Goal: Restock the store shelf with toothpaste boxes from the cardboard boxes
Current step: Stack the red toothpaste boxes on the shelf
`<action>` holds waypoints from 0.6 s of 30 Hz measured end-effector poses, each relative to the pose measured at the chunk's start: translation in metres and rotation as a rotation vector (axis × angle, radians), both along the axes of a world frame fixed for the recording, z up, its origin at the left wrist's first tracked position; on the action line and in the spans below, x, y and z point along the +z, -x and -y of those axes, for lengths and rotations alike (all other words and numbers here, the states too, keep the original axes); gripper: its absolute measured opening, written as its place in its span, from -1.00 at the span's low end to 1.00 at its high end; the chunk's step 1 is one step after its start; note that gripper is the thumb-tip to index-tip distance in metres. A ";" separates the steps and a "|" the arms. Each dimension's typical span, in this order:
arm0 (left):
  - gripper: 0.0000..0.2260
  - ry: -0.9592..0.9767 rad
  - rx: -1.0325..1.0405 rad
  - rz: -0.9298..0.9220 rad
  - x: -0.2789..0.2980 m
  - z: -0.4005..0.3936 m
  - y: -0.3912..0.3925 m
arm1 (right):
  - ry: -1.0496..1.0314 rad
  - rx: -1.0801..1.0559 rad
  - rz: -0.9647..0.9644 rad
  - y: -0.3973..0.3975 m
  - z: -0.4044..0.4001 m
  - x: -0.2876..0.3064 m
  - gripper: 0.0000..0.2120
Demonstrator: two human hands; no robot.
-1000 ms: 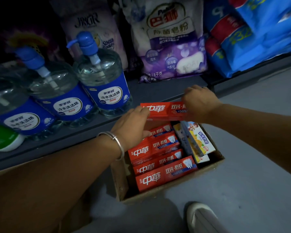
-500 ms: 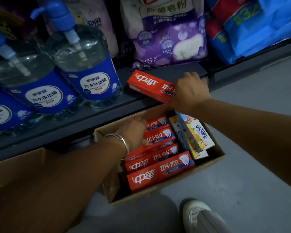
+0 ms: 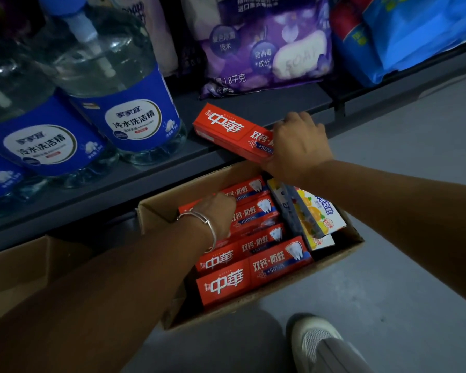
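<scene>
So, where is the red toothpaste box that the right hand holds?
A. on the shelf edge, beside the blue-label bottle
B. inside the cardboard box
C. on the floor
A: the right hand holds the red toothpaste box on the shelf edge, beside the blue-label bottle.

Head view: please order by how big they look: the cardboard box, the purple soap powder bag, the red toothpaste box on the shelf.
1. cardboard box
2. purple soap powder bag, cropped at the top, so unsure against the first
3. red toothpaste box, clearly smallest

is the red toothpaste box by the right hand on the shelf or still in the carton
On the shelf: the red toothpaste box lies flat on the grey shelf, gripped by the right hand.
</scene>
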State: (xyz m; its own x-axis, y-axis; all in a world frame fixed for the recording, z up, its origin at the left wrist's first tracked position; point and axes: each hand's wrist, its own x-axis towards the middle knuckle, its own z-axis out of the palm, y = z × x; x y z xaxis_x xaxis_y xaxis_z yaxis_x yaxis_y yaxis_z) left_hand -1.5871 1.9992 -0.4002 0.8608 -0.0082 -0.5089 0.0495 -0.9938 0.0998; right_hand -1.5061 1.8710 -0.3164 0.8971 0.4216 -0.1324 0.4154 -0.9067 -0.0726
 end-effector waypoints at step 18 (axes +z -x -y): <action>-0.49 -0.154 -0.067 0.015 -0.013 0.007 0.012 | -0.033 0.036 -0.021 0.006 0.003 0.006 -0.37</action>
State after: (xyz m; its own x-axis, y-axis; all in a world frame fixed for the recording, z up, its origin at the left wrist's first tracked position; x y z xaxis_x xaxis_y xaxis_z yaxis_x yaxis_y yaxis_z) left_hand -1.5993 1.9923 -0.4128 0.8683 0.0110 -0.4959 -0.0177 -0.9984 -0.0532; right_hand -1.5118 1.8675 -0.3104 0.8786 0.4578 -0.1360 0.4457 -0.8883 -0.1113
